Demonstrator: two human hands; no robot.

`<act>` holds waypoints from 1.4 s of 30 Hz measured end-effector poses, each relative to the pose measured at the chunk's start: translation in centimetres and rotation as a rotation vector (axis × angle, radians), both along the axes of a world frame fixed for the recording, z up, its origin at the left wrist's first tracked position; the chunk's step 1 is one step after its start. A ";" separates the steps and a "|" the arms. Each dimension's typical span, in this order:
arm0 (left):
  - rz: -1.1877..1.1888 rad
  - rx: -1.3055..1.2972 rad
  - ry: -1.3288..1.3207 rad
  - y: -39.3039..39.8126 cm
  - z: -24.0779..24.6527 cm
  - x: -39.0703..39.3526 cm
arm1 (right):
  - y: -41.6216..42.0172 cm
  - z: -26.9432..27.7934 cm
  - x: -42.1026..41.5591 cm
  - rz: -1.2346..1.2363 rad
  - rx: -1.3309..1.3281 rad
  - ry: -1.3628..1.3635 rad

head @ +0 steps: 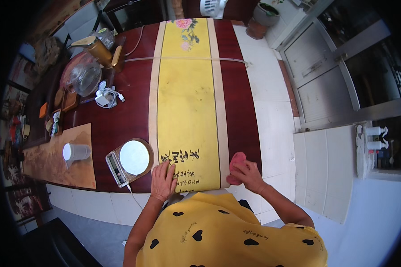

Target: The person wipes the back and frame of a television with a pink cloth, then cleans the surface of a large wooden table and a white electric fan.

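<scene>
A long yellow scroll or table runner [187,116] with pale borders lies lengthwise over the dark red table [133,100]. Painted pink peonies decorate its far end, and brushed black characters its near end. My left hand [163,178] rests flat on the near left border, fingers spread over the writing and holding nothing. In my right hand [249,175] is a pink cloth [237,160], pressed to the tabletop beside the right border. Just left of my left hand stands a digital scale [118,170] with a round white plate [134,157] on it and a white cable plugged in.
A clear tube [187,59] crosses the runner's far part. Further left are a white-lidded jar [77,152], a coiled charger cable [107,96], a glass teapot [85,78] and a gold water dispenser [98,50]. Tiled floor [274,116] and glass-panelled doors [320,73] lie to the right.
</scene>
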State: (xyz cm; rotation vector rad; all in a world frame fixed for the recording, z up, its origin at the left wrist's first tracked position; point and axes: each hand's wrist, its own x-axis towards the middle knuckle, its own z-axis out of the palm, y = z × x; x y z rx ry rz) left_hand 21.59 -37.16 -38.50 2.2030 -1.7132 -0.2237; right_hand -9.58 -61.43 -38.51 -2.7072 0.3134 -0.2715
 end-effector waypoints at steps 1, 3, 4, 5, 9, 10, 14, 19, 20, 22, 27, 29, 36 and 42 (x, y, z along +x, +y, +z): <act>-0.002 0.000 0.005 -0.1 -0.4 -0.1 | -1.5 -0.2 0.7 -0.021 -0.026 0.009; -0.005 0.025 -0.010 0.1 -0.7 0.0 | -5.3 -0.3 4.8 -0.061 -0.054 0.002; 0.002 0.029 -0.023 0.1 -0.6 0.0 | -7.1 -0.4 7.2 -0.116 -0.051 -0.027; 0.016 0.032 -0.045 0.0 -0.4 0.0 | -8.9 -0.4 9.8 -0.170 -0.048 -0.054; 0.023 0.142 -0.030 0.1 -0.3 0.2 | -12.3 3.7 23.0 -0.124 0.135 -0.409; 0.026 0.157 -0.036 0.2 -0.3 0.2 | -11.9 5.4 26.4 -0.058 0.142 -0.436; 0.021 0.143 -0.058 0.2 -0.6 0.3 | -9.6 6.4 38.5 0.124 0.152 -0.524; 0.011 0.151 -0.029 -0.6 -0.2 0.3 | -5.2 -2.8 46.0 0.293 0.137 -0.436; 0.031 0.154 -0.014 0.0 -0.5 0.0 | -3.1 -2.9 46.0 0.430 0.053 -0.316; 0.030 0.152 -0.028 0.2 -0.9 -0.2 | -0.5 -2.7 46.8 0.540 0.101 -0.388; 0.011 0.195 -0.006 0.0 -0.2 0.0 | 4.3 -2.3 51.7 0.750 0.151 -0.328; 0.002 0.197 0.009 -0.1 -0.2 0.2 | 6.3 -2.2 53.4 0.766 0.169 -0.315; 0.031 0.181 0.027 -0.2 -0.2 0.2 | 1.1 -1.0 49.9 0.863 0.125 -0.286; 0.032 0.167 0.016 0.0 -0.6 -0.1 | -11.1 -1.3 51.4 0.657 0.115 -0.282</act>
